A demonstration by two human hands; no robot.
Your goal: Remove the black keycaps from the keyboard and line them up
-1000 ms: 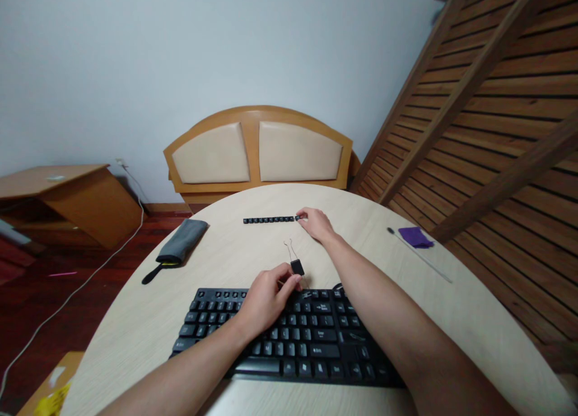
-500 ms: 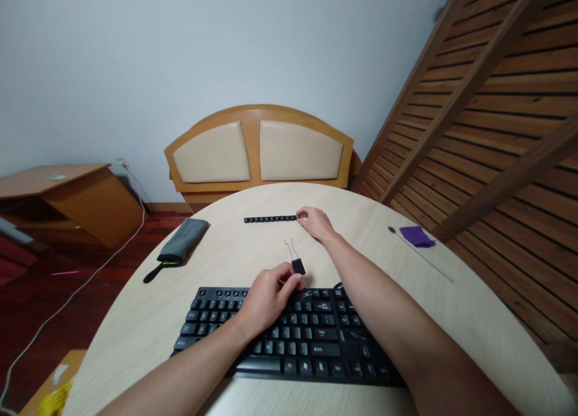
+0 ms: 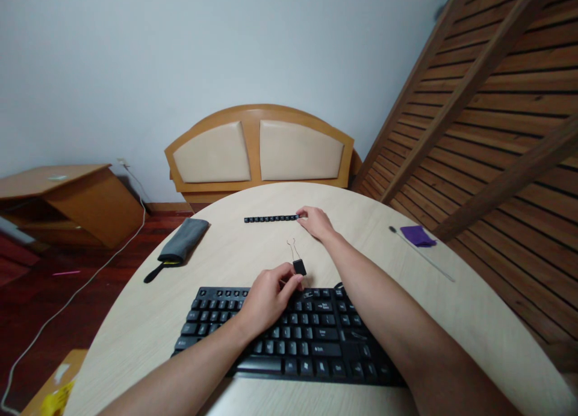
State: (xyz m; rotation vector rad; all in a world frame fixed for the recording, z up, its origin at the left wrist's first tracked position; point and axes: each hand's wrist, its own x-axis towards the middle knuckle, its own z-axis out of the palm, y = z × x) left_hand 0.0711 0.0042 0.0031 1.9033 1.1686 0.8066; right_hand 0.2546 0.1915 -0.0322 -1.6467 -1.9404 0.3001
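Observation:
My left hand (image 3: pixel 266 295) is closed over the back edge of the black keyboard (image 3: pixel 259 364). It pinches a wire keycap puller (image 3: pixel 299 267), whose black handle and two thin hooked wires point away from me. Farther out, a straight row of small black keycaps (image 3: pixel 271 219) lies on the table. At the row's right end, my right hand (image 3: pixel 315 223) has its thumb and fingertips closed on the last keycap (image 3: pixel 298 216), mostly covered by the fingers. Bare sockets seem to show at the left of the keyboard's top row.
A grey pouch (image 3: pixel 186 240) lies at the left of the round table (image 3: pixel 244 250). Toward the right edge are a purple cloth (image 3: pixel 418 236) and a thin brush with a pale handle (image 3: pixel 422 254). A padded headboard (image 3: pixel 300 151) stands behind, a slatted wooden panel (image 3: pixel 492 103) at right.
The keycap puller in my left hand has turned very slightly to the right. My right hand stays in place at the end of the keycap row.

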